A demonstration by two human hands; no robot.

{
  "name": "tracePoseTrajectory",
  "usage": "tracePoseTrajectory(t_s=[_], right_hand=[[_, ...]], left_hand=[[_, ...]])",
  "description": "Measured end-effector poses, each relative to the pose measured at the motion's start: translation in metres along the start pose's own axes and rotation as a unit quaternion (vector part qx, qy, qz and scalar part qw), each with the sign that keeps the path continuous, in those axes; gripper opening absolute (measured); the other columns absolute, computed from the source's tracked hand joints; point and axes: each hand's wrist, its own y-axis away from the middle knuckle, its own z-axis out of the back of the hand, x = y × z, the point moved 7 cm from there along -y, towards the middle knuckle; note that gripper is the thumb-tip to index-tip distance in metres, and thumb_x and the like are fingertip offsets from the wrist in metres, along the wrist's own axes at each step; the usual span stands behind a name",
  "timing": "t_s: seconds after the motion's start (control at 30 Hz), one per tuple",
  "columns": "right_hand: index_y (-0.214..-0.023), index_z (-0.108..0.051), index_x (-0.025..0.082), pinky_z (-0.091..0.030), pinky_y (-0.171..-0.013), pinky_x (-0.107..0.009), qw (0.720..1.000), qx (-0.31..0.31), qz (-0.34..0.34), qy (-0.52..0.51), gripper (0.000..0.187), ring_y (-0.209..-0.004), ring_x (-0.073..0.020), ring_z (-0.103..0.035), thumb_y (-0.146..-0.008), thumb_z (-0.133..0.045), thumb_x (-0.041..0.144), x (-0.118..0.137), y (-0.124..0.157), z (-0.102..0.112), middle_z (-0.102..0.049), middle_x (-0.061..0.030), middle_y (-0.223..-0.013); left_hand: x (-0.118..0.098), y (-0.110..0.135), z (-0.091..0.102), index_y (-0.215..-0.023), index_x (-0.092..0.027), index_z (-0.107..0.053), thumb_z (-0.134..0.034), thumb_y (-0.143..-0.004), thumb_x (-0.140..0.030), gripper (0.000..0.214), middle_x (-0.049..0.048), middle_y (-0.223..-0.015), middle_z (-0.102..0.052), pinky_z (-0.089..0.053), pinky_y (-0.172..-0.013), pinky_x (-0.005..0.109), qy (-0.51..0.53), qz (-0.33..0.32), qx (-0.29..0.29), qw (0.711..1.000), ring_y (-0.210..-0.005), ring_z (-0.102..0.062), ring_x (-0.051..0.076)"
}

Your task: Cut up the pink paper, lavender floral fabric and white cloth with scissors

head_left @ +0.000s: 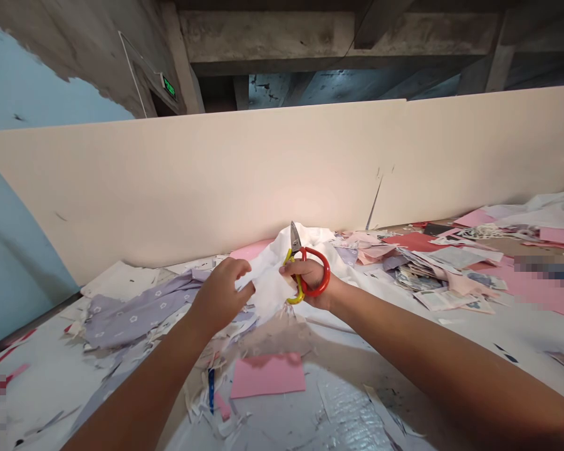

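My right hand [310, 280] is closed round a pair of scissors [295, 241] with one red and one yellow handle, blades pointing up and away. Behind and below them lies a heap of white cloth [267, 279]. To the left, my left hand [223, 293] hovers near that cloth with its fingers curved and apart, holding nothing that I can see. A lilac cloth with white flowers [138, 307] spreads out left of this hand. Closer to me, a pink rectangular piece [267, 376] rests on the work surface.
A tall cream panel [216, 181] stands across the back. On the right are a stack of mixed scraps [427, 275], a red sheet [413, 242] and a large pink sheet [540, 285]. Thin offcuts and a blue strip [211, 389] lie in front.
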Motion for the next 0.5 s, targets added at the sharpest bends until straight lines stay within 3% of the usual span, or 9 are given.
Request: tracePoseTrajectory(t_s=[0.07, 0.1, 0.17, 0.23, 0.3, 0.37, 0.5], right_hand=[[-0.046, -0.036, 0.016, -0.032, -0.042, -0.02, 0.999, -0.014, 0.031, 0.003, 0.022, -0.039, -0.0069, -0.04, -0.053, -0.056, 0.012, 0.004, -0.002, 0.005, -0.039, 0.0059, -0.039], [-0.046, -0.036, 0.016, -0.032, -0.043, -0.02, 0.999, -0.021, 0.046, 0.006, 0.022, -0.04, -0.0066, -0.04, -0.052, -0.057, 0.012, 0.006, -0.003, 0.007, -0.04, 0.0062, -0.04], [-0.048, -0.037, 0.016, -0.032, -0.044, -0.02, 0.997, -0.03, 0.067, 0.013, 0.022, -0.042, -0.0067, -0.041, -0.05, -0.059, 0.012, 0.007, -0.004, 0.009, -0.041, 0.0064, -0.042], [-0.049, -0.039, 0.016, -0.031, -0.044, -0.02, 0.997, -0.03, 0.072, 0.021, 0.021, -0.043, -0.0071, -0.041, -0.049, -0.059, 0.013, 0.006, -0.003, 0.008, -0.042, 0.0062, -0.043], [-0.049, -0.039, 0.016, -0.031, -0.043, -0.021, 0.997, -0.023, 0.069, 0.03, 0.021, -0.042, -0.0077, -0.041, -0.048, -0.06, 0.013, 0.003, -0.002, 0.005, -0.042, 0.0058, -0.043], [-0.049, -0.04, 0.016, -0.032, -0.042, -0.022, 0.997, -0.012, 0.065, 0.036, 0.021, -0.042, -0.0082, -0.041, -0.048, -0.061, 0.013, 0.001, -0.001, 0.002, -0.043, 0.0056, -0.044], [-0.052, -0.04, 0.016, -0.031, -0.042, -0.021, 0.994, 0.002, 0.075, 0.074, 0.022, -0.042, -0.0072, -0.04, -0.048, -0.062, 0.014, 0.002, 0.003, -0.005, -0.042, 0.0066, -0.045]], left_hand=[[0.02, 0.002, -0.011, -0.066, -0.02, -0.05, -0.044, -0.072, -0.049, 0.03, -0.0011, -0.059, -0.05, -0.033, -0.051, 0.025, 0.06, 0.123, 0.07, 0.988, -0.055, -0.046, 0.014], [0.025, 0.006, -0.021, -0.059, -0.019, -0.047, -0.041, -0.072, -0.055, 0.038, -0.0019, -0.053, -0.047, -0.03, -0.048, 0.023, 0.108, 0.17, 0.135, 0.97, -0.049, -0.043, 0.013], [0.026, 0.018, -0.044, -0.054, -0.018, -0.046, -0.037, -0.072, -0.06, 0.047, -0.0009, -0.049, -0.048, -0.027, -0.045, 0.022, 0.224, 0.228, 0.278, 0.906, -0.047, -0.043, 0.012], [0.019, 0.028, -0.056, -0.061, -0.018, -0.052, -0.035, -0.073, -0.061, 0.048, 0.0015, -0.056, -0.054, -0.028, -0.046, 0.021, 0.335, 0.258, 0.352, 0.835, -0.054, -0.051, 0.014], [0.013, 0.028, -0.059, -0.078, -0.019, -0.057, -0.036, -0.072, -0.061, 0.047, 0.0035, -0.069, -0.06, -0.032, -0.048, 0.021, 0.429, 0.278, 0.337, 0.791, -0.064, -0.056, 0.016], [0.009, 0.023, -0.056, -0.091, -0.02, -0.056, -0.038, -0.072, -0.061, 0.049, 0.0055, -0.08, -0.062, -0.038, -0.053, 0.023, 0.497, 0.28, 0.294, 0.767, -0.073, -0.059, 0.018], [0.0, 0.016, -0.05, -0.096, -0.019, -0.055, -0.038, -0.072, -0.062, 0.052, 0.0073, -0.085, -0.063, -0.043, -0.059, 0.028, 0.555, 0.255, 0.256, 0.75, -0.073, -0.059, 0.018]])
